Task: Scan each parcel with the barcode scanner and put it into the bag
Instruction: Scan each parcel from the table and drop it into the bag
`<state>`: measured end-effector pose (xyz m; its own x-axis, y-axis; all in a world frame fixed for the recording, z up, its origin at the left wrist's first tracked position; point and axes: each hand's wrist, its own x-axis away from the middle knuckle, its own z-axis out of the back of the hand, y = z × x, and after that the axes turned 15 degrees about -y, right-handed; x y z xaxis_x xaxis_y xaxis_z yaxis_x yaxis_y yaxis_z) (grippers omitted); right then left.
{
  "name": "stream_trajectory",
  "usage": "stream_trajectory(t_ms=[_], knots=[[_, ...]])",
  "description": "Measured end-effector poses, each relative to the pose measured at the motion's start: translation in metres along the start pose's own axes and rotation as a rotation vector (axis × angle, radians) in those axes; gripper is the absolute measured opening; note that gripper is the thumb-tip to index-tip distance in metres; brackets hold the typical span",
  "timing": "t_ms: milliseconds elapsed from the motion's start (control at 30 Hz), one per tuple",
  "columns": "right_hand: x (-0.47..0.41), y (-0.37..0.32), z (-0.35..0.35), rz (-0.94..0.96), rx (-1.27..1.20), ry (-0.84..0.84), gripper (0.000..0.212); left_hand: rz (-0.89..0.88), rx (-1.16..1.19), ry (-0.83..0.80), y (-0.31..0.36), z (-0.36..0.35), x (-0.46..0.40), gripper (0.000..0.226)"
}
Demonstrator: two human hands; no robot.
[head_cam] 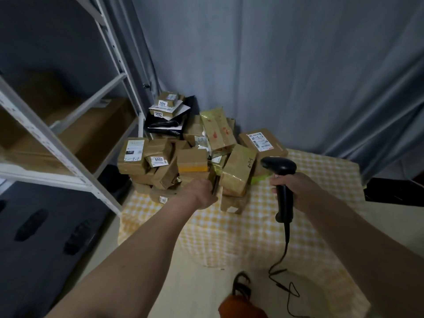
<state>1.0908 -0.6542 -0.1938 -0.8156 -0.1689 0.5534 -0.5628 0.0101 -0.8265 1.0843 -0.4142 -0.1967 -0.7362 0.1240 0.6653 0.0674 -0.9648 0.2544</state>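
Grey pleated curtain fabric closes off the back of the space, hanging in soft vertical folds. On the left stands a white perforated-metal shelving rack with brown board shelves. On the pale floor lies a yellow-and-white checked cloth, creased and flat, bearing a heap of parcels.

The heap of brown cardboard parcels is loosely stacked against the curtain corner. Most are small rectangular boxes wrapped in glossy tan tape, edges dented and crumpled. Several carry white printed labels; one reads 5003, another at the top reads 1222. A black plastic mailer bag sits beneath the topmost boxes. One flat box at the right rear carries a large white shipping label. One box shows an orange band along its lower side.

The left hand reaches into the front of the heap, fingers hidden behind a box edge; whether they grip anything cannot be told. The right hand is wrapped firmly around the handle of a black pistol-shaped plastic barcode scanner, head aimed left toward the parcels, held above the cloth just right of the heap. Its thin black cable trails down to the floor in loose loops.

A black strapped sandal shows at the bottom edge.
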Motion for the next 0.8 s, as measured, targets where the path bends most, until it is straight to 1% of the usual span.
stream_trajectory(t_ms=[167, 300, 367, 433, 533, 667, 733, 800], knots=[[-0.040, -0.019, 0.016, 0.044, -0.053, 0.049, 0.011, -0.028, -0.051, 0.010, 0.016, 0.038, -0.045, 0.042], [-0.075, -0.040, 0.035, 0.082, -0.119, 0.110, 0.011, -0.059, -0.101, 0.021, 0.042, 0.076, -0.094, 0.036], [-0.096, -0.050, 0.045, 0.091, -0.138, 0.126, 0.016, -0.082, -0.097, 0.031, 0.056, 0.098, -0.117, 0.038], [-0.118, -0.057, 0.054, 0.078, -0.145, 0.128, 0.019, -0.103, -0.085, 0.035, 0.068, 0.117, -0.140, 0.037], [-0.149, -0.063, 0.065, 0.049, -0.165, 0.129, 0.019, -0.135, -0.038, 0.022, 0.081, 0.136, -0.176, 0.034], [-0.179, -0.060, 0.073, -0.037, -0.214, 0.136, 0.009, -0.171, -0.017, -0.011, 0.091, 0.148, -0.212, 0.053], [-0.194, -0.058, 0.079, -0.075, -0.230, 0.162, 0.009, -0.191, -0.032, -0.024, 0.098, 0.155, -0.230, 0.049], [-0.209, -0.056, 0.083, -0.098, -0.235, 0.228, 0.009, -0.232, -0.072, -0.044, 0.106, 0.162, -0.249, 0.041]])
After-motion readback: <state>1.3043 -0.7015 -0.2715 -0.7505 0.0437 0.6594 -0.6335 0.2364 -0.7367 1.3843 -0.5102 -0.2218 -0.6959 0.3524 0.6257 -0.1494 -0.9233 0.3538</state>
